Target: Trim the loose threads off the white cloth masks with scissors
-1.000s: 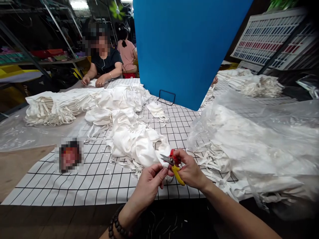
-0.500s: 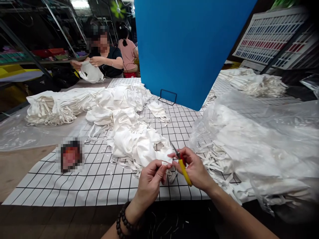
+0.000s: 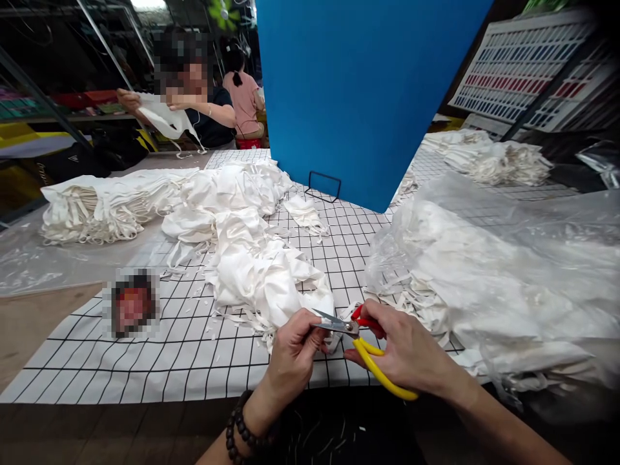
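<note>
Pinching white cloth [image 3: 325, 320], the left hand [image 3: 295, 354] is beside open-bladed scissors [image 3: 351, 327]; the right hand [image 3: 407, 349] grips them.

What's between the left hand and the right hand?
The head view shows the open scissors there, spanning from the right hand to the left hand, with some white cloth below the blades.
</note>
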A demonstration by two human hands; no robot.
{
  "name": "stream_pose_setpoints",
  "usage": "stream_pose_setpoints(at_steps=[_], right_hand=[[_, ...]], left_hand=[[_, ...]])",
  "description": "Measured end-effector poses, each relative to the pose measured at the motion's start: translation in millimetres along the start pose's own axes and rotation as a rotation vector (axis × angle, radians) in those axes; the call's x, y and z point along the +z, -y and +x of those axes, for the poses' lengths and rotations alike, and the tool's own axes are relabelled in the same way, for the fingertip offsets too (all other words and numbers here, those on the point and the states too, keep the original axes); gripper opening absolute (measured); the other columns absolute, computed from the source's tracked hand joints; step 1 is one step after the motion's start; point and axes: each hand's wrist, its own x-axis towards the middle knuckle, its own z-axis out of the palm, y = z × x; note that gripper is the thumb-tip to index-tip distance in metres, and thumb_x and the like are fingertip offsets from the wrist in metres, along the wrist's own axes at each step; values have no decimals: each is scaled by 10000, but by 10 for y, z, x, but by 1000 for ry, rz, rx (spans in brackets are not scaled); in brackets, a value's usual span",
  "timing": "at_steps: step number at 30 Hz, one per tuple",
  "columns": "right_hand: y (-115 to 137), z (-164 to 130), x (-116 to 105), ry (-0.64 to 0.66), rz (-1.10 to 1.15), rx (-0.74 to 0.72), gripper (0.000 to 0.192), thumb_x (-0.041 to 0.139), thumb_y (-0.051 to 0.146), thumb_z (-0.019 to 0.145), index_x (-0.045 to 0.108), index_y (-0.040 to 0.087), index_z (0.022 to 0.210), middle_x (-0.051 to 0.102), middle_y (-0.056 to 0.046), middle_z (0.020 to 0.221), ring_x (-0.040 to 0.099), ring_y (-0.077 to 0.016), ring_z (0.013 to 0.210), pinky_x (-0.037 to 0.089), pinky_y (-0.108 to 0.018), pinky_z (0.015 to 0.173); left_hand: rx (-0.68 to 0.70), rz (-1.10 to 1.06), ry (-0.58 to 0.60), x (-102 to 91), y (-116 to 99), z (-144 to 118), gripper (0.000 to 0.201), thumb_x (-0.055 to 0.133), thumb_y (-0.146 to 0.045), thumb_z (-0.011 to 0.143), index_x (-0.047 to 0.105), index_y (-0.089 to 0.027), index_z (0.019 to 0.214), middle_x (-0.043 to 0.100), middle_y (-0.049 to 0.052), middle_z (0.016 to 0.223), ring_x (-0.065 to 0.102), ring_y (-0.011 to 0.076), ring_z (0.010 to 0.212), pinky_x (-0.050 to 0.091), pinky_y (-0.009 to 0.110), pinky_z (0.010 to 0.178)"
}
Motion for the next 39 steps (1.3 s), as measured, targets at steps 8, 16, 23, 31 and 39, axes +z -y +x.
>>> stream_pose_setpoints(at_steps=[8, 16, 23, 31, 39], right_hand=[[35, 14, 9, -24, 7, -47, 286, 699, 395, 713, 487, 235, 819, 592, 6, 714, 517, -159, 597, 364, -264, 530], [-4, 21, 10, 14, -70, -30, 335, 668, 458, 745, 414, 240, 724, 494, 52, 557, 477, -144, 516, 291, -253, 512], [5, 41, 1, 32, -74, -80, 348, 687, 476, 719, 438, 238, 768, 519, 50, 608, 477, -141, 543, 301, -246, 526], [-154, 79, 49, 0, 92, 2, 402, 736, 493, 694, 428, 236, 701, 433, 77, 522, 386, -113, 474, 284, -243, 480], [-894, 5, -197, -333, 402, 367, 349, 747, 456, 705, 498, 231, 801, 608, 11, 697, 552, -153, 598, 435, -253, 519]], left_hand=[[0, -26, 20, -22, -3, -14, 172, 516, -235, 939, 655, -172, 860, 539, 23, 826, 597, 113, 622, 500, 235, 580], [-26, -2, 51, -42, -32, -18, 179, 529, -245, 935, 670, -175, 851, 549, 27, 803, 591, 126, 642, 506, 244, 593], [-54, -38, 90, -87, -7, -16, 174, 537, -258, 933, 670, -174, 858, 511, 19, 800, 595, 122, 639, 527, 245, 574], [-84, -8, 53, -139, -6, 81, 194, 544, -304, 928, 646, -167, 837, 561, 18, 803, 608, 126, 653, 527, 251, 604], [145, 835, -423, -1301, -519, 1369, 241, 510, -358, 921, 652, -164, 937, 675, 86, 906, 650, 223, 840, 509, 354, 806]])
